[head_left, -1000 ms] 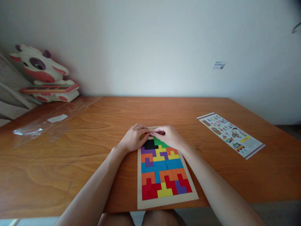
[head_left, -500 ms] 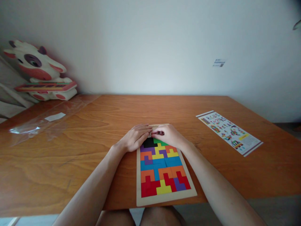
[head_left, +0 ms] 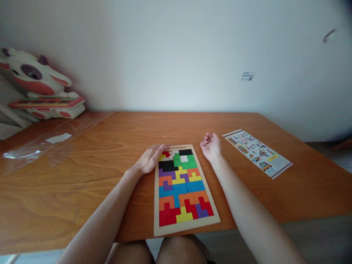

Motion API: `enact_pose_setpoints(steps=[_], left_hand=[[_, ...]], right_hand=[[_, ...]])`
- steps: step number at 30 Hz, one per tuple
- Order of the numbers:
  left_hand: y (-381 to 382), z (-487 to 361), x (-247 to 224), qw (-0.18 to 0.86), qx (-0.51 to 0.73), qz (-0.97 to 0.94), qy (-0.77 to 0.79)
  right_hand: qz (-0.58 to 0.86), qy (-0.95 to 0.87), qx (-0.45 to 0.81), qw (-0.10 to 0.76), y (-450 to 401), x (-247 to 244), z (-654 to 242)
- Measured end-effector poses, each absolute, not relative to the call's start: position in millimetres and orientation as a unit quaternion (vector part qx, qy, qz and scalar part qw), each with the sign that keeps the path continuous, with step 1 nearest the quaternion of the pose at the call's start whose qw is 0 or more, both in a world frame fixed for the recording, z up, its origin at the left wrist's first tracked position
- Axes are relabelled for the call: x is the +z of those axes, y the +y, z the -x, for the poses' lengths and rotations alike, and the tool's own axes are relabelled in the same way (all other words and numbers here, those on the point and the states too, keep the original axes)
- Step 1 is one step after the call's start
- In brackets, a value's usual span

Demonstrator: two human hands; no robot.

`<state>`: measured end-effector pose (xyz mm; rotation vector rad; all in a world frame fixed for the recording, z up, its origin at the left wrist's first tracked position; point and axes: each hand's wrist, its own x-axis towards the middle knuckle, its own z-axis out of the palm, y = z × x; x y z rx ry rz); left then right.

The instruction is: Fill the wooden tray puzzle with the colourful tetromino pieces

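Observation:
A wooden puzzle board (head_left: 158,205) lies near the table's front edge, filled mostly with coloured blocks. Near its top left, a small pale piece (head_left: 172,156) sits tilted on top of the others, and a white square gap (head_left: 183,158) shows among the green blocks. My left hand (head_left: 150,158) rests on the board's upper left edge, its fingers over the corner; whether they hold anything is hidden. Right of the board, my right hand (head_left: 211,146) is raised palm up with its fingers curled, and nothing shows in it.
A printed pattern sheet (head_left: 257,152) lies on the right of the wooden table (head_left: 110,146). Clear plastic wrapping (head_left: 79,128) with a white label is at the left. A cow-shaped toy keyboard (head_left: 46,86) stands at the back left.
My right hand has left the top of the board and moved right, uncovering the upper blocks and the tilted piece. My left hand has shifted slightly. The view has turned a little right.

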<state>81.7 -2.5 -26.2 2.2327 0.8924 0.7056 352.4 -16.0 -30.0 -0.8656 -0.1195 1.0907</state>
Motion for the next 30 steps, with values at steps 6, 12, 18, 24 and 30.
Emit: enact_pose_setpoints(steps=[6,12,18,24,30], left_hand=[[-2.5,-89.0,-29.9,0.222,0.257,-0.886,0.317],[-17.0,-107.3,-39.5,0.137,0.252,-0.859,0.423],[-8.9,-105.1,-52.7,0.054,0.165,-0.924,0.342],[-4.4,-103.6,-52.7,0.016,0.160,-0.902,0.401],[-7.3,-100.9,-56.8,-0.011,0.163,-0.866,0.473]], right_hand=[[0.401,-0.076,0.504,0.761,-14.8,-33.6,-348.4],[0.430,-0.167,0.462,0.758,-10.5,-39.4,-339.9],[0.465,-0.308,0.421,0.715,-33.0,-47.4,-325.1],[0.602,-0.462,0.389,0.522,-123.5,-30.9,-333.8],[0.616,-0.198,0.618,0.446,-190.9,23.2,-343.9]])
